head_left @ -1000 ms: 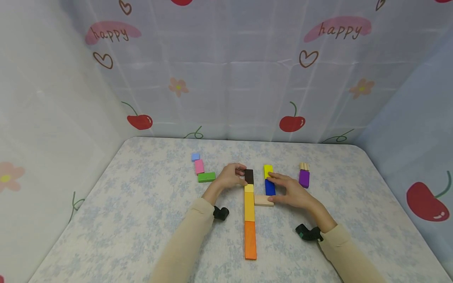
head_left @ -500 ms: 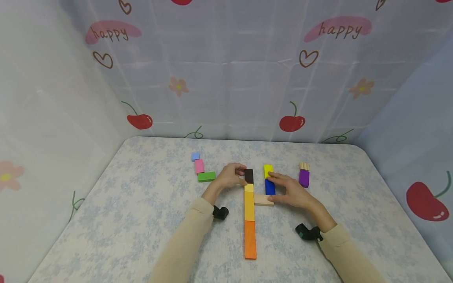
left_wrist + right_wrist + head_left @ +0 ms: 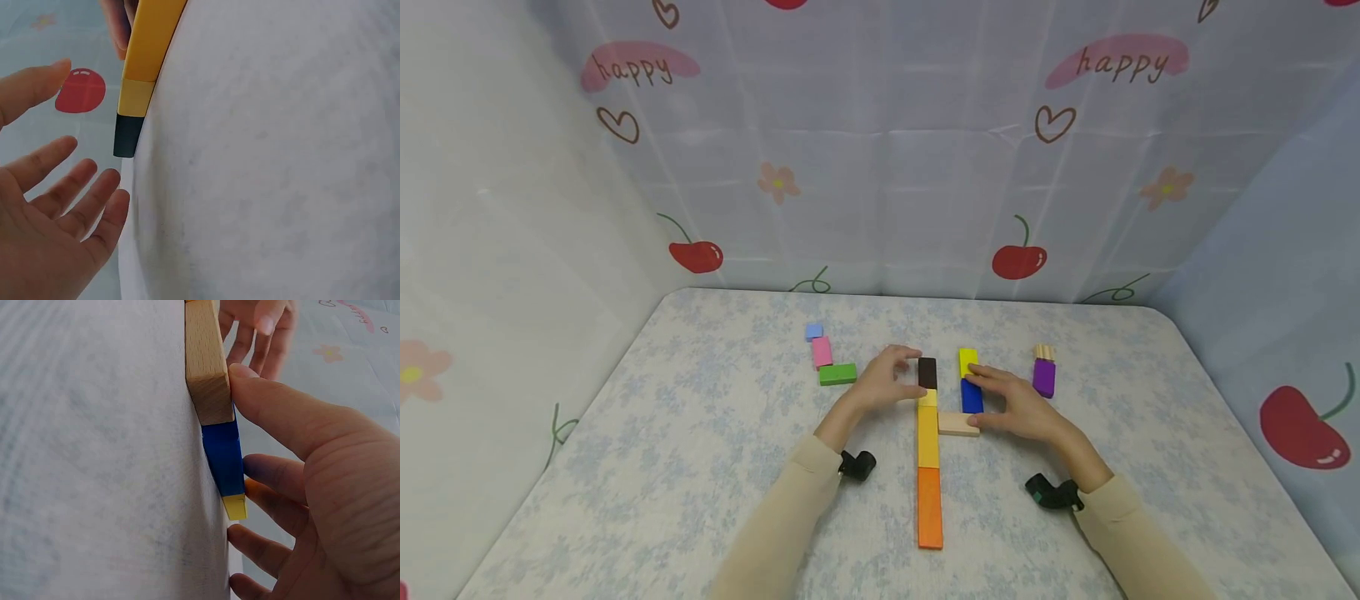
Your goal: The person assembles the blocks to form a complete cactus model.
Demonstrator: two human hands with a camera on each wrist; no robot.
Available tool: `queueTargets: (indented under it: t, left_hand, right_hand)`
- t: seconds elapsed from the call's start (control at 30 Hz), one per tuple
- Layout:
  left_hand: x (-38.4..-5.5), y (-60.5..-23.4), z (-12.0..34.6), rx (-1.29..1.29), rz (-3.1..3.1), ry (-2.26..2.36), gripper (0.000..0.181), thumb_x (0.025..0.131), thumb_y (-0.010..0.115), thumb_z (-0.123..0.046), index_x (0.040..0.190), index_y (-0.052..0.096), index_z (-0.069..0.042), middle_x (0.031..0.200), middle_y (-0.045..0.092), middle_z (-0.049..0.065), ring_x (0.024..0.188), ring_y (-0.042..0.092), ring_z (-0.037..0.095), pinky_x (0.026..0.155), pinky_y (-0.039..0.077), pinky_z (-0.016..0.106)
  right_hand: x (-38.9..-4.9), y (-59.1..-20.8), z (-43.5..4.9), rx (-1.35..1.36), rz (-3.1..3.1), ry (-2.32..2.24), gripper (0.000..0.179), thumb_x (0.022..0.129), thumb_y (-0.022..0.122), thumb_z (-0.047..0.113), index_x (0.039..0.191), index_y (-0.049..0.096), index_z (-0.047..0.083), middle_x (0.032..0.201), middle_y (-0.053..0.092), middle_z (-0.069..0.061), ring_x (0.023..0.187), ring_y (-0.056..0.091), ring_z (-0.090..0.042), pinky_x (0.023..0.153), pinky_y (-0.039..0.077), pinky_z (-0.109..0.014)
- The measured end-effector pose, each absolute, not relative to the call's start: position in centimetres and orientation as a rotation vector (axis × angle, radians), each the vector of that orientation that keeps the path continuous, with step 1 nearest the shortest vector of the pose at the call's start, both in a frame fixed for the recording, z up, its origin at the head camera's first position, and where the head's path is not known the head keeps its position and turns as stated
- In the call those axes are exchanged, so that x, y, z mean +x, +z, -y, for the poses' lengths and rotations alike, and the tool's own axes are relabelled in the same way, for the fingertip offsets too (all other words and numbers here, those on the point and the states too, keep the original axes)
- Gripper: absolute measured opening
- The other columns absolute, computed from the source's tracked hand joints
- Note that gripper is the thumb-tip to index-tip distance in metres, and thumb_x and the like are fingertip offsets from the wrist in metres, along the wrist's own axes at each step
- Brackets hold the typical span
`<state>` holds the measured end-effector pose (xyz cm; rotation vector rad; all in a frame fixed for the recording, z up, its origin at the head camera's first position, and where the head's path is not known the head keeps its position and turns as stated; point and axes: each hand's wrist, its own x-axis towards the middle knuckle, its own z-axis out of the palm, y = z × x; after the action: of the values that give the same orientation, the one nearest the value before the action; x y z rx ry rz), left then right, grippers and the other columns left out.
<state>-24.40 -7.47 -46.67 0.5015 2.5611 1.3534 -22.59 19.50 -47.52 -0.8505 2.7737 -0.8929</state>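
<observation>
In the head view a column of flat wooden blocks runs away from me: an orange block (image 3: pixel 929 508), a golden-yellow block (image 3: pixel 928 437), a short pale-yellow block (image 3: pixel 927 399) and a dark brown block (image 3: pixel 927 373) at the far end. My left hand (image 3: pixel 883 382) is spread left of the brown block; its separated fingers hold nothing in the left wrist view. To the column's right lies a bare wood block (image 3: pixel 953 425), with a blue block (image 3: pixel 972 397) and a yellow block (image 3: pixel 967 361) beyond it. The right hand (image 3: pixel 1026 408) rests its thumb on the bare wood block, fingertips at the blue and yellow ones.
Left of the column, a green block (image 3: pixel 837 375), a pink block (image 3: pixel 822 352) and a light blue block (image 3: pixel 814 332) lie stepped together. On the right stands a purple block (image 3: pixel 1043 379) with several thin light sticks (image 3: pixel 1045 352) at its far end. A patterned curtain (image 3: pixel 880 217) hangs behind.
My left fingers have spread away from the brown block, and the left wrist has shifted slightly left and toward me. The right hand and the blocks have stayed in place.
</observation>
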Motion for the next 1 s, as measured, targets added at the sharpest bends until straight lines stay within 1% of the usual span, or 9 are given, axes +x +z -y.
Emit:
queueTargets:
  t: [0.1,0.2,0.3,0.57,0.73,0.8,1.0]
  left_hand:
    - [-23.7,-46.3,7.6,0.592,-2.564,1.265,0.068,0.084,0.078,-0.022,0.143,0.049,-0.009,0.149,0.043,0.009,0.133,0.045,0.030,0.111,0.039,0.048]
    - [-22.9,-46.1,7.6,0.677,-2.584,1.114,0.074,0.083,0.079,-0.029,0.147,0.044,-0.012,0.156,0.035,0.007,0.143,0.034,0.029,0.117,0.031,0.048]
    - [-22.1,-45.9,7.6,0.744,-2.601,0.971,0.081,0.082,0.079,-0.035,0.150,0.040,-0.015,0.160,0.028,0.005,0.147,0.027,0.027,0.119,0.026,0.048]
    - [-20.4,-45.7,7.7,0.817,-2.618,0.786,0.092,0.077,0.081,-0.046,0.152,0.036,-0.017,0.163,0.022,0.002,0.150,0.020,0.026,0.118,0.024,0.055]
    - [-20.0,-45.6,7.9,0.831,-2.633,0.728,0.095,0.075,0.081,-0.050,0.153,0.036,-0.018,0.164,0.020,0.001,0.152,0.014,0.031,0.120,0.020,0.055]
    - [-19.9,-45.6,7.9,0.840,-2.628,0.730,0.096,0.075,0.081,-0.051,0.152,0.036,-0.018,0.164,0.019,0.001,0.152,0.013,0.033,0.119,0.019,0.057]
    - [-19.7,-45.9,7.8,0.859,-2.617,0.684,0.094,0.074,0.080,-0.053,0.152,0.038,-0.021,0.165,0.017,-0.001,0.152,0.010,0.034,0.117,0.017,0.063]
  right_hand:
    - [-22.5,-47.4,-19.5,-0.887,-2.774,-0.911,0.068,0.085,0.076,0.035,0.139,0.053,-0.001,0.148,0.045,-0.023,0.137,0.039,-0.046,0.108,0.032,-0.065]
    - [-22.6,-47.4,-19.6,-0.896,-2.769,-0.915,0.068,0.085,0.076,0.035,0.138,0.053,-0.001,0.148,0.045,-0.023,0.137,0.039,-0.046,0.108,0.032,-0.065]
    - [-22.6,-47.4,-19.6,-0.892,-2.767,-0.908,0.068,0.085,0.076,0.035,0.139,0.053,0.000,0.149,0.044,-0.022,0.138,0.038,-0.045,0.109,0.032,-0.065]
    - [-22.6,-47.4,-19.6,-0.905,-2.761,-0.930,0.068,0.085,0.076,0.034,0.139,0.053,0.000,0.149,0.044,-0.022,0.138,0.038,-0.046,0.108,0.032,-0.065]
    - [-22.6,-47.4,-19.6,-0.892,-2.766,-0.918,0.068,0.085,0.075,0.035,0.139,0.053,0.000,0.149,0.044,-0.022,0.138,0.038,-0.045,0.109,0.031,-0.065]
    - [-22.6,-47.4,-19.6,-0.888,-2.766,-0.914,0.068,0.085,0.075,0.036,0.139,0.053,0.000,0.149,0.043,-0.022,0.138,0.038,-0.045,0.108,0.031,-0.065]
    - [-22.7,-47.5,-19.6,-0.875,-2.756,-0.915,0.070,0.084,0.076,0.036,0.140,0.052,0.001,0.151,0.043,-0.020,0.139,0.038,-0.044,0.109,0.031,-0.064]
